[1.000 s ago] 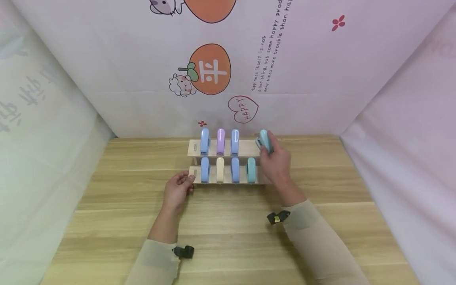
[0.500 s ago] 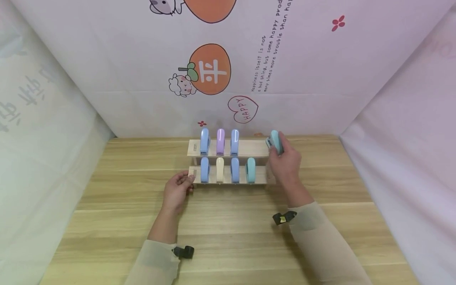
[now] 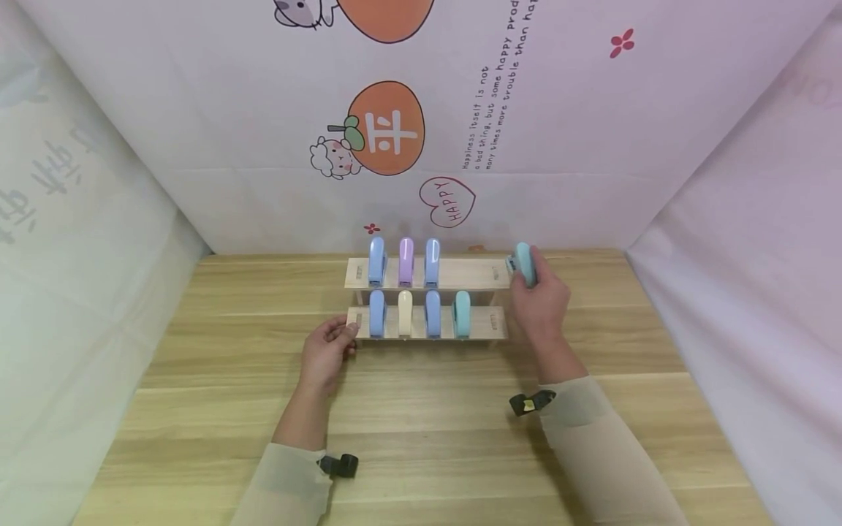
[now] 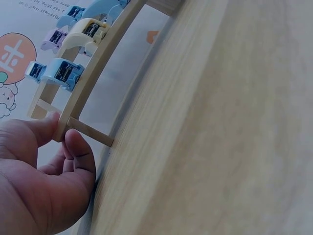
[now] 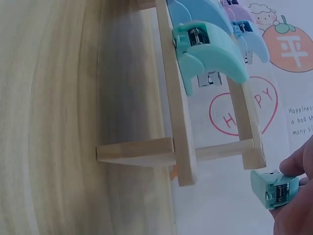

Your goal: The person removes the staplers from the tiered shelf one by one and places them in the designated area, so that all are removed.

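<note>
My left hand (image 3: 325, 352) pinches the left end of the lower board of a two-tier wooden rack (image 3: 460, 274), thumb on top and a finger underneath in the left wrist view. With my right hand (image 3: 544, 298) I grip a small teal stapler (image 3: 524, 263), just beyond the right end of the upper board. In the right wrist view this held stapler (image 5: 275, 188) is apart from the rack. The upper tier bears a blue, a purple (image 3: 406, 261) and another blue stapler. Below stand a blue, a cream (image 3: 405, 313), a blue and a teal stapler (image 3: 463, 314).
The rack stands on a wood-grain table (image 3: 421, 424), close to a white printed backdrop (image 3: 539, 197). White cloth hangs on both sides. Small black cameras (image 3: 338, 465) are worn at both wrists.
My right hand has carried the teal stapler rightward from above the upper board to past its end. More bare board shows at the rack's right. My left hand has stayed in place.
</note>
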`<action>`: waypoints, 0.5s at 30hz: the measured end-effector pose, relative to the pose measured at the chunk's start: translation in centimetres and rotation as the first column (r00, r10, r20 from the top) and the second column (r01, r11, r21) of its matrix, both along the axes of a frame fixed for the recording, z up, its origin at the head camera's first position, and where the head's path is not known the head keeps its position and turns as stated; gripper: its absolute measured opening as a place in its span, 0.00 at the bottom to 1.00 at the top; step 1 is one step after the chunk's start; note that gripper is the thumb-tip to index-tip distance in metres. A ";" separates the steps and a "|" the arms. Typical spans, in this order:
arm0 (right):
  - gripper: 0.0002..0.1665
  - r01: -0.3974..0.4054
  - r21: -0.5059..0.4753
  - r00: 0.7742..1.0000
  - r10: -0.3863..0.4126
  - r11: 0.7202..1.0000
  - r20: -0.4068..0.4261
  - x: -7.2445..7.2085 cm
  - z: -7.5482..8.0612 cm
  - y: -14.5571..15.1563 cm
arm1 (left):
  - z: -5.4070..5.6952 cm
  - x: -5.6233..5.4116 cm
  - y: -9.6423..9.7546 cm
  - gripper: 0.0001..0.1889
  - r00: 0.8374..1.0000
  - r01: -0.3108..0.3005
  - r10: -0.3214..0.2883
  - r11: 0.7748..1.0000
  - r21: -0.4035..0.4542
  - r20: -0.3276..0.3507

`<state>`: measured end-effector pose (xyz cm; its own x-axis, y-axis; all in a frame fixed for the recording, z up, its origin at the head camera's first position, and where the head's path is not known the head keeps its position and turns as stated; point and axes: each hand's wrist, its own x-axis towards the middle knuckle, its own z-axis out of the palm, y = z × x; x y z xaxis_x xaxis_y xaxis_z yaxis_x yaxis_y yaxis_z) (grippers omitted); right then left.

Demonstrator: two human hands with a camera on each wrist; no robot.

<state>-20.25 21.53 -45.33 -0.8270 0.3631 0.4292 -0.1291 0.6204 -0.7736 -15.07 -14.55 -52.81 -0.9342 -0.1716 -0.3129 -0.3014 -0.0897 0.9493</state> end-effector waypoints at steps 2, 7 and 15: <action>0.30 0.011 -0.007 1.000 -0.011 1.000 0.005 -0.1 -0.2 0.2 | 0.1 0.0 0.0 0.24 1.000 0.000 0.000 1.000 0.001 -0.002; 0.30 0.019 -0.039 1.000 -0.019 0.999 0.019 -0.1 -0.6 0.6 | 0.1 0.0 0.0 0.25 1.000 0.005 -0.005 1.000 0.000 0.002; 0.30 0.032 -0.091 0.999 -0.030 0.995 0.023 -0.1 -1.3 0.9 | 0.1 0.0 0.0 0.24 1.000 -0.001 0.001 1.000 -0.005 0.004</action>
